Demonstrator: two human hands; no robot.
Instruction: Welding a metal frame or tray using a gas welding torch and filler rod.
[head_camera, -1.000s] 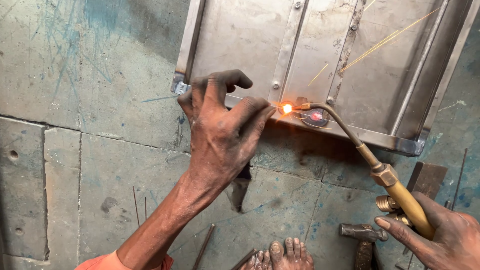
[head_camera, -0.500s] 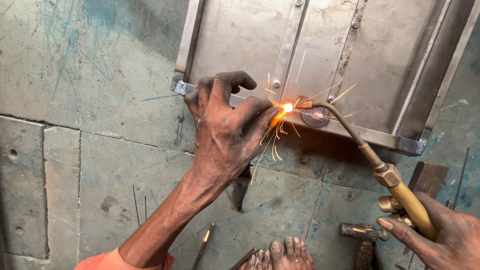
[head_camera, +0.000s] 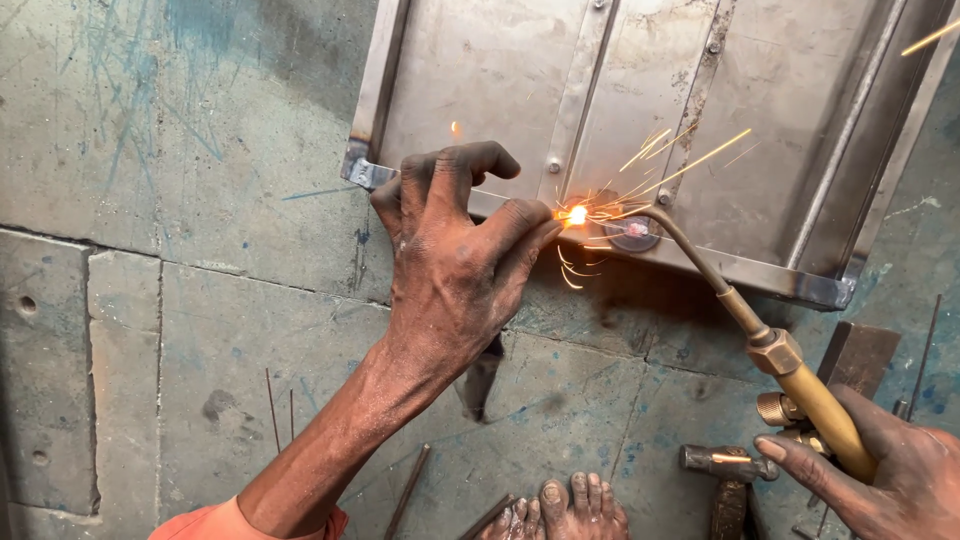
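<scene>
While sparks fly from the flame (head_camera: 574, 214) at the near edge of the metal tray (head_camera: 640, 110), the left hand (head_camera: 455, 265) rests on that edge just beside the flame, its fingers curled and pinched close; whether it holds a filler rod I cannot tell. The right hand (head_camera: 880, 475), well apart from the tray at the lower right, grips the brass torch (head_camera: 800, 385), whose curved nozzle reaches up to the tray's edge. The tray lies on the concrete floor (head_camera: 150, 300). A hammer (head_camera: 728, 470) lies just beside the right hand, and bare toes (head_camera: 565, 505) show below the tray.
</scene>
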